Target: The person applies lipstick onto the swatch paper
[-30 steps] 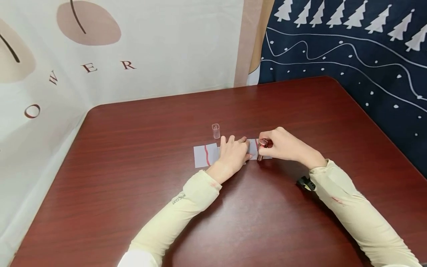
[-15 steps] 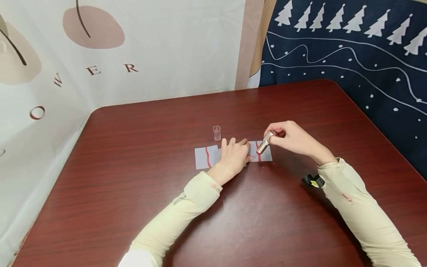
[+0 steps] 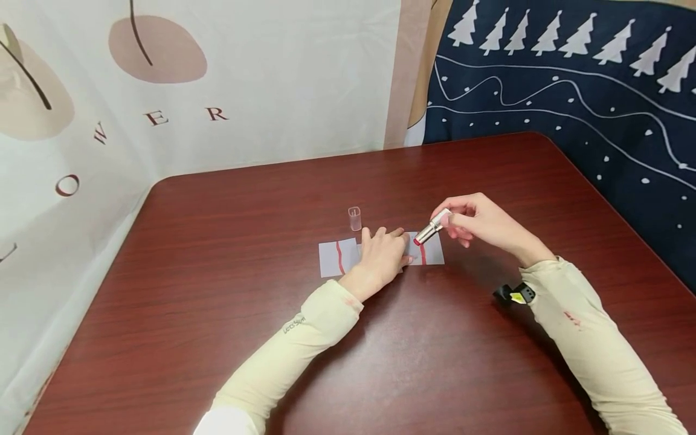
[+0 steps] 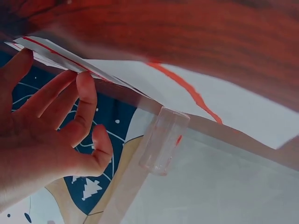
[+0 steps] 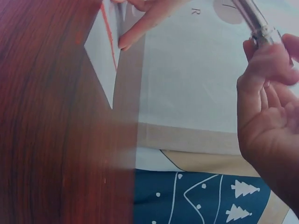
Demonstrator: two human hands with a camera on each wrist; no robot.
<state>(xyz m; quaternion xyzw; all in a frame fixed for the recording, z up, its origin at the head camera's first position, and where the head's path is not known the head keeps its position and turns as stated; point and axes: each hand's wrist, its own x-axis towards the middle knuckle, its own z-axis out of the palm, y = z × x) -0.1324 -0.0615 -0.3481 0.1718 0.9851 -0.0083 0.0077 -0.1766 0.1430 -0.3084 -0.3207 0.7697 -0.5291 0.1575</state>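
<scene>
Left paper (image 3: pixel 328 260), red-lined | clear cap (image 3: pixel 354 220) upright, red smear on its wall | my left hand (image 3: pixel 382 254) spread, pressing paper | lipstick (image 3: pixel 431 229) above right paper (image 3: pixel 434 251), long axis slanted, red tip down-left | my right hand (image 3: pixel 481 221) pinches its tube

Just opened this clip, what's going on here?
A person's right hand holds what looks like an uncapped lipstick, its red tip pointing toward the right sheet but clear of it. The left hand rests on the row of white sheets; the outer two each bear a red line. A clear cap stands on the table beyond them.
</scene>
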